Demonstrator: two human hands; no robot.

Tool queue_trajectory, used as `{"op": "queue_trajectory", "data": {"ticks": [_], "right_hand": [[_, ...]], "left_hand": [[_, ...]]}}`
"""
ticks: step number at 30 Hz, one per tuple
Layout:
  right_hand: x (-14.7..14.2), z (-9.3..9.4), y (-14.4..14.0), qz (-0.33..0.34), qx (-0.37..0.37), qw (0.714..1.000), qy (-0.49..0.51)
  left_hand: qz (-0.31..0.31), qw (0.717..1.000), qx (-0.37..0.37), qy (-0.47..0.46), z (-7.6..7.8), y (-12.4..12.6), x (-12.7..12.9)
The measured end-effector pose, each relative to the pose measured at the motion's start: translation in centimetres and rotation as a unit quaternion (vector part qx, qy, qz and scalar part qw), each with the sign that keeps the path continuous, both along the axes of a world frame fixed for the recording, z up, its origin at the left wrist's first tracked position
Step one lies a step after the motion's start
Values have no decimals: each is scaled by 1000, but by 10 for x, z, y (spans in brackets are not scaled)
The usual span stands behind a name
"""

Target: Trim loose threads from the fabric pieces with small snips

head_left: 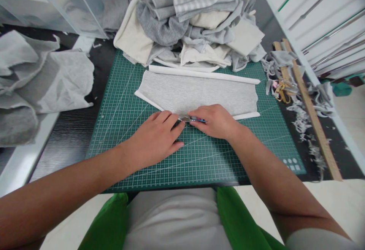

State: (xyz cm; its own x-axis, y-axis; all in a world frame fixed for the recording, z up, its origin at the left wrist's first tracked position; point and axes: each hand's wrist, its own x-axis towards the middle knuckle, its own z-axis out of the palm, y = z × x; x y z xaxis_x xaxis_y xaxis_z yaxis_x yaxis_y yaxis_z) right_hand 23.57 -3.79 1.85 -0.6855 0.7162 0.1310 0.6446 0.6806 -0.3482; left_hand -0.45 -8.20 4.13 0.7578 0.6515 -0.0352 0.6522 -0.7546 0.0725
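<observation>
Your left hand (156, 138) lies flat, fingers open, on the cloth (196, 94); your right hand (216, 121) grips a blue tool (196, 119) at its edge.

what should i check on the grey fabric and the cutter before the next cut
1. Grey fabric piece with white edges lies flat on the green gridded cutting mat: ok.
2. Left hand presses down at the fabric's near edge: ok.
3. Right hand closed on the small blue-handled cutting tool: ok.
4. Left fingertips sit apart from the blade: not ok; they almost meet the tool.
5. Blade type and edge: cannot tell, mostly hidden by the hands.
6. Pile of grey and cream fabric pieces stays off the work piece: not ok, it spills to the far edge.
</observation>
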Motion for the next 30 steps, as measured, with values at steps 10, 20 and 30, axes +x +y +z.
{"op": "queue_trajectory", "data": {"ticks": [10, 20, 30], "right_hand": [[-3, 0, -1, 25, 6, 1000, -9], [-5, -1, -2, 14, 17, 1000, 1], [-1, 0, -2, 11, 19, 1000, 9]], "left_hand": [[-1, 1000, 10, -10, -2, 0, 0], [-2, 1000, 9, -14, -1, 0, -1], [0, 1000, 5, -19, -2, 1, 0]]}}
